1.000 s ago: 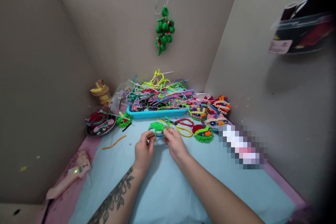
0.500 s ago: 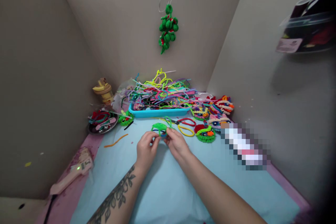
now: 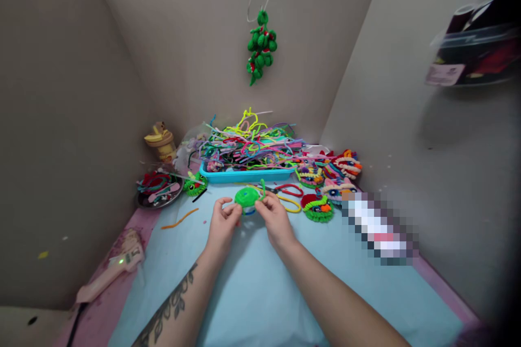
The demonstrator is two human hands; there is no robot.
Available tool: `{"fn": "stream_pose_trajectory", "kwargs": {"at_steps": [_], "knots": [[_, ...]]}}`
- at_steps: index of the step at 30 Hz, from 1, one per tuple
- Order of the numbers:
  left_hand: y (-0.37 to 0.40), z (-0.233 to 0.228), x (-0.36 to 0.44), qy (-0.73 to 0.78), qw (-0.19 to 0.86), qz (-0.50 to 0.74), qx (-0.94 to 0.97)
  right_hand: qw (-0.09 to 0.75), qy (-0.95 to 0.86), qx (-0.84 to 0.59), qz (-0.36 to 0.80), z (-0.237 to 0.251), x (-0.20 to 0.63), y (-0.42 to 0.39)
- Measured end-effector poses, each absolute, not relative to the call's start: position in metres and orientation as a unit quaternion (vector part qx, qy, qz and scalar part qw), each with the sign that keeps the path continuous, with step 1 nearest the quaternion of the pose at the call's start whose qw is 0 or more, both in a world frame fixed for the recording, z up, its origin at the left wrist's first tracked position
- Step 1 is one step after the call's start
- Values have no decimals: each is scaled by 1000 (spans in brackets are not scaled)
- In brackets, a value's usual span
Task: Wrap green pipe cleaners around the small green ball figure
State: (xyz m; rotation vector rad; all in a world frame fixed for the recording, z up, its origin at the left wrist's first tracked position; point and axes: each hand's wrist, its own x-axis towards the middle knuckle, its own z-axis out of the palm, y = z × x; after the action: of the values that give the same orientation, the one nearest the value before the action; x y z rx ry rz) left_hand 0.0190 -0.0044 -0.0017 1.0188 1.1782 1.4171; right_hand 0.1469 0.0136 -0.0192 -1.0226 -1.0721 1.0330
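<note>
A round green piece of coiled pipe cleaner [image 3: 246, 196] is held just above the table, with a bit of blue under its near edge. On its left side my left hand [image 3: 223, 223] pinches the rim between thumb and fingers. Closed on the opposite side is my right hand [image 3: 277, 220], near a green pipe-cleaner end [image 3: 262, 188] that sticks up. Behind the right hand lie scissors with red and yellow handles [image 3: 290, 205], partly covered by it. A green and red pipe-cleaner bird face [image 3: 318, 207] rests to the right.
A blue tray [image 3: 248, 175] heaped with pipe cleaners [image 3: 252, 143] stands at the back. Left are a metal bowl [image 3: 159, 200], an orange pipe cleaner [image 3: 179, 219] and a pink glue gun [image 3: 116, 271]. More colourful faces [image 3: 340, 187] lie right. A green bundle [image 3: 261, 46] hangs ahead.
The green piece has turned so its flat coiled face shows more, and the blue part shows less. My left hand has shifted its grip along the rim; the loose loop now stands upright.
</note>
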Motion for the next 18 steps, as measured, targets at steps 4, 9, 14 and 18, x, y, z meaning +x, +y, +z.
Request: {"fn": "stream_pose_trajectory", "kwargs": {"at_steps": [4, 9, 14, 18], "knots": [[-4, 1, 17, 466, 532, 594, 384, 588, -512, -453, 433, -17, 144, 10], [-3, 0, 16, 454, 547, 594, 376, 616, -489, -425, 448, -21, 142, 14], [-2, -1, 17, 450, 566, 579, 377, 630, -457, -421, 466, -22, 147, 17], [-2, -1, 16, 434, 593, 564, 376, 648, -410, -416, 490, -17, 151, 18]]}}
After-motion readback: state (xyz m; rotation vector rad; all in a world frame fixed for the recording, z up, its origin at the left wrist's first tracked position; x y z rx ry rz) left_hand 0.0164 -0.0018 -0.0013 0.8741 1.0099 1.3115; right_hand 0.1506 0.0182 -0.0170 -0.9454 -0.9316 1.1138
